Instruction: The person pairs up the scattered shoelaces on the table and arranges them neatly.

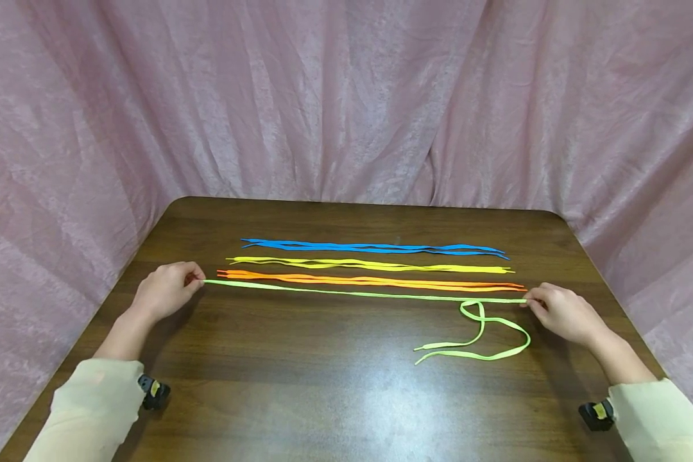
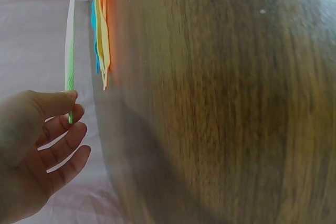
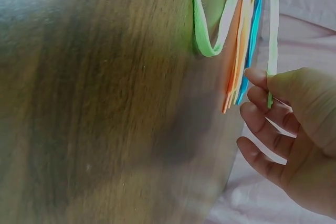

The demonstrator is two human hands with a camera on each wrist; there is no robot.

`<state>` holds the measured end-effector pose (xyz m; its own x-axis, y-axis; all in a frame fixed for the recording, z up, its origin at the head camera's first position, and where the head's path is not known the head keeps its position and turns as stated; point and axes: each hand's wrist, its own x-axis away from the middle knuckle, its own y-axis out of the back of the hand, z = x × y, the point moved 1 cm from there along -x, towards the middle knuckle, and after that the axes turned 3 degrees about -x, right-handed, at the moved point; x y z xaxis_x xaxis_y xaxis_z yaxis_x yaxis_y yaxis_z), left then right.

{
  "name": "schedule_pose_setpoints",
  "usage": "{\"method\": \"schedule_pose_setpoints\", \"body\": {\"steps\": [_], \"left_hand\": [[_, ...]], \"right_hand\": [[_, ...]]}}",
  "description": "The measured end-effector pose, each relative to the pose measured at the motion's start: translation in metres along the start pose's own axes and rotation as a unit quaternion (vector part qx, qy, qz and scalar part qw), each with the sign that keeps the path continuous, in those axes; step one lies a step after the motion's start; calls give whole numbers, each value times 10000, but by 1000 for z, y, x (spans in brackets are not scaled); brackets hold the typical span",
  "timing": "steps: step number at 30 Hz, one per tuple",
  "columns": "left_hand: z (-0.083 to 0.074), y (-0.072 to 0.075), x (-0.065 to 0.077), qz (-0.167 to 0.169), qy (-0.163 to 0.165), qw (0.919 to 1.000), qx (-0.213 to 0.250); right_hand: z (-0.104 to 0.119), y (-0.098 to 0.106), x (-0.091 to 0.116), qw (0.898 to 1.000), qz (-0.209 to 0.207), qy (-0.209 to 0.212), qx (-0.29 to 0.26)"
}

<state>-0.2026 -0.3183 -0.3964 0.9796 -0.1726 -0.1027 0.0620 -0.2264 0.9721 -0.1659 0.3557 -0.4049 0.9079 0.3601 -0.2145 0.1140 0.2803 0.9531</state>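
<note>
A flat light-green shoelace [image 1: 335, 293] is stretched nearly straight across the table between both hands. My left hand [image 1: 170, 289] pinches its left end between thumb and forefinger; a short green tip [image 2: 70, 116] pokes out below the thumb. At the other side my right hand [image 1: 563, 311] pinches the lace close to its right end, and a bit of green [image 3: 270, 100] shows past those fingers. Just in front of the taut lace, a loose light-green shoelace [image 1: 511, 350] lies in a loop, both its tips pointing left.
Beyond the taut lace lie orange laces [image 1: 369, 280], yellow laces [image 1: 369, 264] and blue laces [image 1: 375, 248], in roughly parallel rows. The brown wooden table [image 1: 300, 398] has rounded far corners. Pink curtains [image 1: 346, 96] hang behind it and at both sides.
</note>
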Motion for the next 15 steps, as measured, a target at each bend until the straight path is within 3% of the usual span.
{"method": "schedule_pose_setpoints", "body": {"steps": [6, 15], "left_hand": [[-1, -5, -6, 17, -11, 10000, 3], [-5, -11, -12, 198, 40, 9998, 13]], "right_hand": [[-4, -2, -8, 9990, 358, -265, -92], [-9, -6, -13, 9961, 581, -637, -203]]}}
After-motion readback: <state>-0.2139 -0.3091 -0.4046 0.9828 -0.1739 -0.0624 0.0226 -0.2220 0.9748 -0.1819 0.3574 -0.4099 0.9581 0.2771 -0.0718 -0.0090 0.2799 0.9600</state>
